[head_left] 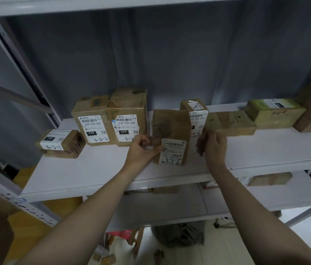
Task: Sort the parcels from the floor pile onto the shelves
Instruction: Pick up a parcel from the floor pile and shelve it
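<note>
On the shelf [93, 169], the upright 3-2-5 parcel [170, 129] is pinched at its left edge by the left hand [141, 150]; the right hand [213, 145] is held slack and empty just beside it.

I count eight parcels [171, 136] on the white shelf [97, 169] before me, and at least one on the lower shelf [265, 197].

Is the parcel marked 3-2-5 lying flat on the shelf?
No, the parcel stands upright on the shelf, label facing the camera, with the left hand gripping its left edge.
</note>
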### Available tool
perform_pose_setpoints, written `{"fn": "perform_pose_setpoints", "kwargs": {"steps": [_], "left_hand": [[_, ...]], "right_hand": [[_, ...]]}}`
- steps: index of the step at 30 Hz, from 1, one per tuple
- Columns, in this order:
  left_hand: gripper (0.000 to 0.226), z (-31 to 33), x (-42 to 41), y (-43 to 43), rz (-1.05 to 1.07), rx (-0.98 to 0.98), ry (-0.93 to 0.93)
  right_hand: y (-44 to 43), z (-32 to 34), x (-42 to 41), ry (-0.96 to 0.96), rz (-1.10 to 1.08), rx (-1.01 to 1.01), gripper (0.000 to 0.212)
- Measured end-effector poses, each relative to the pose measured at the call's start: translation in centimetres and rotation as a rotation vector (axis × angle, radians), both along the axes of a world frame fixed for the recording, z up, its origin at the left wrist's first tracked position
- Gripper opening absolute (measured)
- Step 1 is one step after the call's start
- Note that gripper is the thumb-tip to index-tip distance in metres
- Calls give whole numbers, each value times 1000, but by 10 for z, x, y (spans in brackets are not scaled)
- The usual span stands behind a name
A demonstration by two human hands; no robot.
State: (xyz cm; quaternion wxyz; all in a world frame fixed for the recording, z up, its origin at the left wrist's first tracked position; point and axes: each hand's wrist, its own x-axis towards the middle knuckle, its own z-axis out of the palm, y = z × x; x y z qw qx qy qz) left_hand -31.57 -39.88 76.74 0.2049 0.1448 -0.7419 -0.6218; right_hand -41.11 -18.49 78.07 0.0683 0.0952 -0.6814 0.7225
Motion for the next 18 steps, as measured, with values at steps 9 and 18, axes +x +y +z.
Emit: {"fn": "perform_pose_setpoints", "kwargs": {"steps": [9, 18], "left_hand": [[29, -5, 6, -8, -44, 79, -11], [12, 0, 8, -15, -19, 244, -10]], "right_hand": [[-8, 0, 30, -103, 799, 214, 39], [-41, -15, -8, -150, 679, 341, 34]]}}
